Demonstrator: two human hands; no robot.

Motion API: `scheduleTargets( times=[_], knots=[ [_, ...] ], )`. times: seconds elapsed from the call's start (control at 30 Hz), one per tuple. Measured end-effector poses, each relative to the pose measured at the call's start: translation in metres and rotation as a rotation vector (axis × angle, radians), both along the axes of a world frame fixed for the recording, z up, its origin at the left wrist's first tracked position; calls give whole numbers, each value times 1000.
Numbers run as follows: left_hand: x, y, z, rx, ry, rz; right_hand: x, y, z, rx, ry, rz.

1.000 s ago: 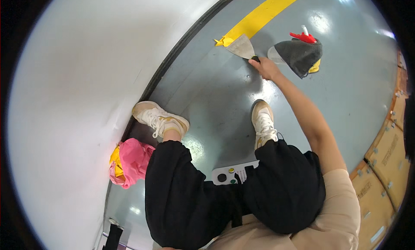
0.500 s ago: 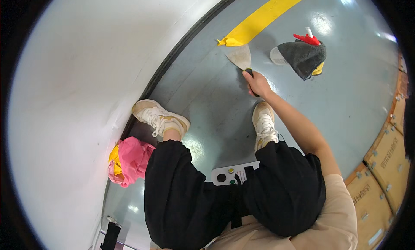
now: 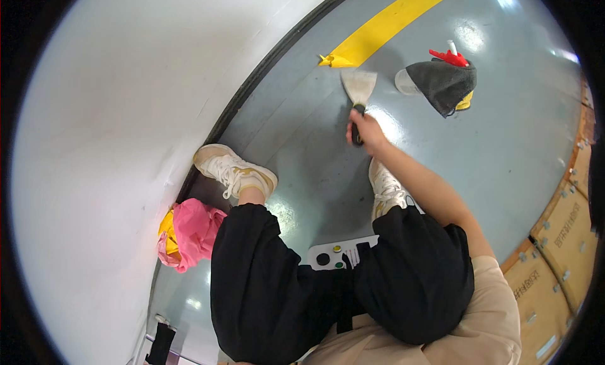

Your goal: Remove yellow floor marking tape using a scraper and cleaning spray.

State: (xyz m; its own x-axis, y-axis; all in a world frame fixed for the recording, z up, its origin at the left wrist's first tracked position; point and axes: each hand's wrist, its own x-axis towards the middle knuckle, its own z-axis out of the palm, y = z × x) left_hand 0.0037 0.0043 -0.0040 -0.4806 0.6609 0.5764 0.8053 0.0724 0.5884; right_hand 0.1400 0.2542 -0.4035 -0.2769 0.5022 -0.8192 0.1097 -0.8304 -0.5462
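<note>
My right hand (image 3: pixel 368 133) is closed round the dark handle of a scraper (image 3: pixel 359 87) with a wide, flared metal blade. The blade points away from me, just short of the crumpled near end of a wide strip of yellow floor tape (image 3: pixel 378 34). A small gap of grey floor shows between blade and tape. To the right of the blade stands a spray bottle (image 3: pixel 408 82), with a dark grey cloth (image 3: pixel 440 84) draped over it and a red trigger head (image 3: pixel 450 57) on top. My left hand is out of the picture.
A white wall (image 3: pixel 126 113) with a black base strip curves along the left. By my left shoe lies a pink bag (image 3: pixel 195 232) with yellow material in it. Between my legs is a white panel (image 3: pixel 320 250) with round spots. Wooden crates (image 3: pixel 535 283) line the right edge.
My right hand has pulled the scraper back toward me, so its blade has come away from the tape's end. The blade has also turned to point more straight ahead.
</note>
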Motion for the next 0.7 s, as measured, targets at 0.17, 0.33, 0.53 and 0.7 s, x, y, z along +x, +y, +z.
scheduleTargets(
  times=[0.17,0.33,0.53,0.7],
  knots=[
    [-3,-2,-2,-25,7,-13,-8,8,5,-47,-24,-9],
    [-2,0,-4,17,16,-6,-34,-38,37,-267,88,102],
    [-1,0,-3,30,20,-10,-87,-18,21,-279,233,64],
    [-1,-5,0,-20,-7,-2,-125,9,33,-258,195,-138]
  ],
)
